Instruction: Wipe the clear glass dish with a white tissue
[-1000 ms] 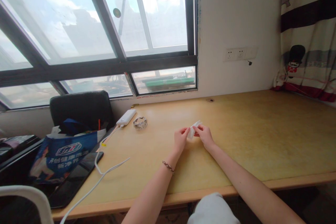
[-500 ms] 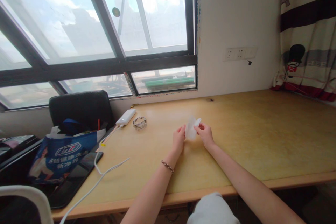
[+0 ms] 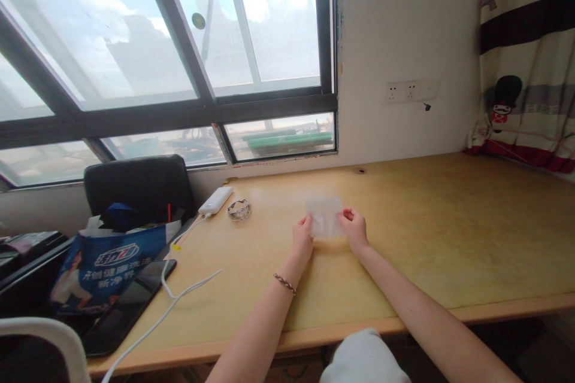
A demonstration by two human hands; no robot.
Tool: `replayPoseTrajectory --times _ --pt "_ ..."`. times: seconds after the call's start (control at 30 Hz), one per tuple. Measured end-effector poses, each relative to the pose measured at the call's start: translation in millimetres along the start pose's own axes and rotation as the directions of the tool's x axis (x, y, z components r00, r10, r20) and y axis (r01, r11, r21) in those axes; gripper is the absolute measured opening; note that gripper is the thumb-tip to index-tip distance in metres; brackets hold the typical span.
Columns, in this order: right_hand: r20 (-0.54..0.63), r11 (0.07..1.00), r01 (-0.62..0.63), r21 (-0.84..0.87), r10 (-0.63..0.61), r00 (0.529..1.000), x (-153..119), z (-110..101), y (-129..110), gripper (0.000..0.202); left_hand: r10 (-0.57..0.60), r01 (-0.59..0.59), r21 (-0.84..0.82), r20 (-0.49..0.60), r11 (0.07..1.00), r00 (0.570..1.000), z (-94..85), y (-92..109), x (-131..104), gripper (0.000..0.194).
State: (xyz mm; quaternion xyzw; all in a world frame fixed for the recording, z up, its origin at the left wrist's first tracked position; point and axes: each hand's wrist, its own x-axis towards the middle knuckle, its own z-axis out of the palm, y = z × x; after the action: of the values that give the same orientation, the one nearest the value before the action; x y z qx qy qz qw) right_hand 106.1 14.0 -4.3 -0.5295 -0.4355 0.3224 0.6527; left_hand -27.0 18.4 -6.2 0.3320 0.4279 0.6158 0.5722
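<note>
Translucent white plastic, a small thin rectangular sheet, is what I have spread flat near the middle of the pale wooden desk. I hold it at its two lower corners. My left hand pinches the corner at 7 o'clock between thumb and fingers; my right hand pinches the corner at 5 o'clock the same way. Both hands are closed on the sheet, knuckles low over the wood, and I cannot tell whether the sheet lies on the desk or just above it. A thin braided bracelet circles my left wrist.

From the sheet at 9 o'clock, near it, a silver metal bangle lies on the desk. Just beside that, toward 10 o'clock, rests a white rectangular power bank, and its white cable runs down toward 7 o'clock past the desk's front edge. A black flat phone lies at the desk's left end, touching a blue printed plastic bag, with a black padded chair back behind the bag. At 12 o'clock a dark-framed window fills the wall, at 1 o'clock sits a white double wall socket, and at 2 o'clock hangs a striped curtain.
</note>
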Motion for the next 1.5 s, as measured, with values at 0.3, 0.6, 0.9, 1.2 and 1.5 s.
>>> replayPoseTrajectory --times 0.3,0.6,0.9,1.2,1.5 --pt "0.368 0.786 -0.498 0.367 0.369 0.853 -4 3 -7 0.024 0.007 -0.013 0.077 0.072 0.997 0.997 2.0 4 -3 0.032" --pt "0.308 0.805 -0.440 0.397 0.335 0.890 -2 1 -4 0.027 -0.044 0.041 0.023 0.170 0.999 0.984 3.6 8 -8 0.043" --pt "0.441 0.738 -0.544 0.399 0.365 0.820 -7 1 -15 0.028 0.000 -0.032 0.131 0.240 0.991 0.971 1.3 8 -10 0.042" --pt "0.170 0.893 -0.374 0.249 0.340 0.925 10 -2 15 0.027 0.644 -0.425 0.867 0.174 0.258 0.745 -46.4 58 19 0.024" --pt "0.236 0.885 -0.406 0.226 0.354 0.905 7 4 26 0.025 0.679 0.076 0.986 0.047 -0.151 0.733 -154.5 84 55 0.043"
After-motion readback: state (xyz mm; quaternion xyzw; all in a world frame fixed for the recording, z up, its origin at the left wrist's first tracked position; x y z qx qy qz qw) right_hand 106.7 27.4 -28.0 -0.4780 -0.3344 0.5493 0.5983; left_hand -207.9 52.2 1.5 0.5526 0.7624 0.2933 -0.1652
